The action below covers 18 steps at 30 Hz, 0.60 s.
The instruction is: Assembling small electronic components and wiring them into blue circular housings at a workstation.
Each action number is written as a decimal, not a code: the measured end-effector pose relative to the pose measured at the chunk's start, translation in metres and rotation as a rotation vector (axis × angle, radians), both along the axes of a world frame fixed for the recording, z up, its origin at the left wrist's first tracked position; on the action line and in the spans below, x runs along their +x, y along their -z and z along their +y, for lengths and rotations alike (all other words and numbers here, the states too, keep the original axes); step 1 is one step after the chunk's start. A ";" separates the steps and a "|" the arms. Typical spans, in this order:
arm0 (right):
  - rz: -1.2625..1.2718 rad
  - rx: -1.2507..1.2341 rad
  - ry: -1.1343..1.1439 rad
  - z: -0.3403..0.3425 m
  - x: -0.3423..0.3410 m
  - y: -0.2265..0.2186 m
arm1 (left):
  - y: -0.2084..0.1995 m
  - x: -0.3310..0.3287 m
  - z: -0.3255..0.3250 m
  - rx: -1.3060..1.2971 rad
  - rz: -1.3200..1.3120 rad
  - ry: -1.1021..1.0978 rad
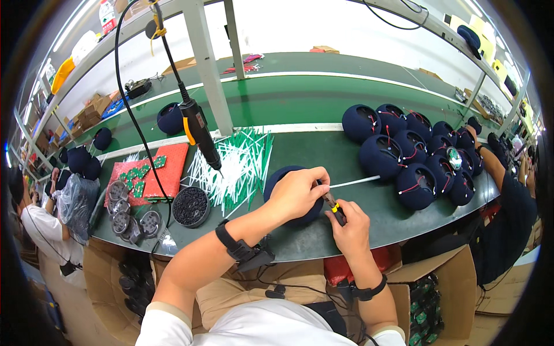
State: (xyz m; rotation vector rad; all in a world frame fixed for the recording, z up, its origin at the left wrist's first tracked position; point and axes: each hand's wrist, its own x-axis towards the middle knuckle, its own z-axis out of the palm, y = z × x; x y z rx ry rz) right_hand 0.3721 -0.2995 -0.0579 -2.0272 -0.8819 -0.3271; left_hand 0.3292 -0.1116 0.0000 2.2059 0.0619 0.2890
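Observation:
A round navy-blue shell (314, 214) rests on the bench in front of me, partly covered by my hands. My left hand (297, 193) lies over it, its fingers pinched on a thin white strip (360, 181) that sticks out to the right. My right hand (351, 226) is closed round a small hand tool with black and yellow handles (336, 212), which looks like pliers or cutters. Its jaws are close to my left fingertips, and whether they touch the strip is hidden. Left of the shell lies a heap of white and green strips (236, 167).
An electric screwdriver (199, 130) hangs over the heap. Left are a bowl of black screws (191, 206), round grey parts (120, 214) and green circuit boards (137, 177) on red wrap. Several navy shells with wires (416, 185) crowd the right, beside a co-worker's arm (490, 161).

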 end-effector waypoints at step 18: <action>-0.082 -0.057 -0.059 0.000 -0.015 -0.020 | -0.011 -0.052 0.064 0.254 -0.191 -0.510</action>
